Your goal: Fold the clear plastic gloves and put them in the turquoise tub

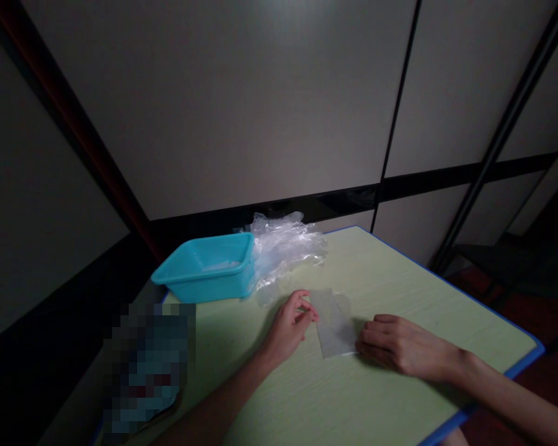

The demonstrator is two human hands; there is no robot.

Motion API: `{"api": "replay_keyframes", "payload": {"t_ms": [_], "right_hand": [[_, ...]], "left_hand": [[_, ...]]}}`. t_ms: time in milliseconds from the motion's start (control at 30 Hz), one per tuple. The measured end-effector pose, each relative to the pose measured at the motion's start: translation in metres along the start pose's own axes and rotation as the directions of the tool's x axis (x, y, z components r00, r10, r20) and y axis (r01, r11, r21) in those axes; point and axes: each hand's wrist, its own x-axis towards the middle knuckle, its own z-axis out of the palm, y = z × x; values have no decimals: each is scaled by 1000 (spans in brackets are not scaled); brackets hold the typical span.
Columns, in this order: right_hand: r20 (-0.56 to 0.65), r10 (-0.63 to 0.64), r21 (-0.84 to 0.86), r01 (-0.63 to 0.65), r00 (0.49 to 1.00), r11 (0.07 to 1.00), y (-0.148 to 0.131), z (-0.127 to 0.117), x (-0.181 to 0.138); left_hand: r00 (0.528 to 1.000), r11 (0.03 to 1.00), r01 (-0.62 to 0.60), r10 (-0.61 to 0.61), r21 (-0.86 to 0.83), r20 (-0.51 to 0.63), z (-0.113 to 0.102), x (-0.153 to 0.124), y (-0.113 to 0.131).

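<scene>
A flat, translucent whitish plastic sheet, perhaps a small bag, lies on the table between my hands, with a clearer film showing at its upper right edge. My left hand is at the sheet's left edge, fingers loosely bent and apart; whether the fingertips touch it is hard to tell. Over the lower right corner, my right hand has its fingers closed together, the fingertips hidden from view. Beyond my left hand lies a loose heap of crinkled clear plastic.
A turquoise plastic basin stands at the table's back left, with something whitish inside. The pale green table has a blue edge. A pixelated area covers the left front. Cabinet panels rise directly behind the table.
</scene>
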Motion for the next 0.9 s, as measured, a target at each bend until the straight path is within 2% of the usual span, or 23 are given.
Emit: {"api": "replay_keyframes", "payload": {"t_ms": [133,233,367,433,500,700,900], "right_hand": [[12,42,58,-42,999,997,0,-2,-1],[15,113,237,-113,993,965,2,-8,0],[94,255,492,-268,962,829,9,-15,6],[137,333,547,-352,933,760,14,-16,11],[165,355,569,-383,920,728,18,-16,15],[124,131,510,-176,984,842,14,-19,13],[52,116,326,-127,992,937,2,-16,-2]], "left_hand": [[1000,1000,-6,6,15,-4,0,0,1],[1000,1000,-24,24,17,-9,0,0,2],[999,999,-43,43,28,-6,0,0,2],[999,998,-52,52,35,0,0,0,2],[998,997,-63,62,43,21,-2,1,2],[995,994,-78,73,73,67,-5,3,1],[994,989,-103,98,103,52,-4,2,-1]]}}
